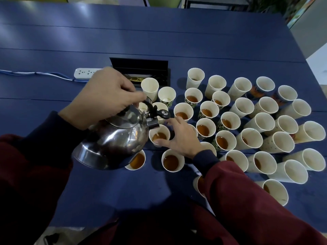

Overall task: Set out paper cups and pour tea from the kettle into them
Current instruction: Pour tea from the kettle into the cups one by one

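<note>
1. Nearest you, your dark red sleeves [247, 200] fill the bottom of the view. The right one covers part of a hidden cup [196, 183] standing on the blue table [106, 191].
2. Just beyond, a full cup [172, 160] of brown tea stands in the open. To its left, a second cup [139, 160], also holding tea, sits half under the kettle's base.
3. Your left hand [104, 99] is closed round the black handle of the steel kettle [113, 142], fingers curled tight. You hold the kettle off the table and tipped to the right, its spout cap flipped up.
4. The spout hangs right over the rim of the cup under the spout [164, 130], which already has tea [160, 137] in it. Your right hand [182, 138] holds this cup from the right side, thumb and fingers curved round its wall.
5. To the right spreads a crowd of cups [247, 131], set close together in loose rows. Those nearest your right hand show tea. For those at the far right edge you cannot tell, as their bottoms are hidden.
6. Behind the kettle stand two pale cups [150, 87], touching or nearly so, with no brown visible inside.
7. Farthest back lie a white power strip [85, 73] with its cable [35, 73] running left, and a black box [141, 68] beside it.
</note>
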Demonstrator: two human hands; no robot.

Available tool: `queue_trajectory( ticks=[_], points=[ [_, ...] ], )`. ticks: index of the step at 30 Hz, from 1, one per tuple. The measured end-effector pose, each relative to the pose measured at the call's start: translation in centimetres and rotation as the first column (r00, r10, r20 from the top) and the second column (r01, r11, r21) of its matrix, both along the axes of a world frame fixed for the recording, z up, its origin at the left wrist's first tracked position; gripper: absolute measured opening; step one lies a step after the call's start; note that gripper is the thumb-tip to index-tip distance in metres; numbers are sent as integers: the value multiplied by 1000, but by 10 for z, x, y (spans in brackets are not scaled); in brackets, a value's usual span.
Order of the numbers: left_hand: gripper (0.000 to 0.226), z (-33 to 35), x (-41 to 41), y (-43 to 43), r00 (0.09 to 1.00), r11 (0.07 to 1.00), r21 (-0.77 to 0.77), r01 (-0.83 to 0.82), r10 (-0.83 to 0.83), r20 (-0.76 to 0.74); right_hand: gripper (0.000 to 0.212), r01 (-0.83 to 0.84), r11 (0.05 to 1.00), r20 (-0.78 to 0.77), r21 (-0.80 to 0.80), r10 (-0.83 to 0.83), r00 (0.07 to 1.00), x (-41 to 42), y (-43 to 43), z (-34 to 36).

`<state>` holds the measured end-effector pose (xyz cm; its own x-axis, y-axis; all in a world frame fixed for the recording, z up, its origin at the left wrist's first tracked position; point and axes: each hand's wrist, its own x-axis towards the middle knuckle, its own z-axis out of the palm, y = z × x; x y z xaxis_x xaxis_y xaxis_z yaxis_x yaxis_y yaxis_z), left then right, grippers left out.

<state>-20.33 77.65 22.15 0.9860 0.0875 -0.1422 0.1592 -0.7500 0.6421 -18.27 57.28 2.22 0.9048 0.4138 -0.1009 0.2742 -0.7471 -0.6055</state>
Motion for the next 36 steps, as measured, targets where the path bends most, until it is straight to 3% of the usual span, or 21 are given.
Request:
queue_trajectory(
  ticks=[5,7,12,14,19,25,36],
  points=[
    [27,5,6,14,991,993,-90,-81,90,95,39,48,998,93,28,-50,994,17,-1,8],
    [27,7,11,17,985,991,-93,-97,110,134,35,47,999,171,-23,-43,984,29,0,11],
    [26,13,25,17,987,997,-40,-69,74,142,53,-20,954,255,-299,100,962,52,8,19],
    [28,11,31,17,992,998,-27,-49,51,116,67,-29,940,246,-340,119,962,58,12,17],
    [29,6,45,16,996,999,40,-27,23,86,82,-17,929,206,-369,100,973,67,23,11],
    [28,6,62,13,996,988,152,31,-43,75,77,-7,933,214,-360,90,973,70,27,4],
    [31,2,75,0,995,979,186,89,-97,36,72,7,963,162,-269,38,986,72,27,3]
  ],
)
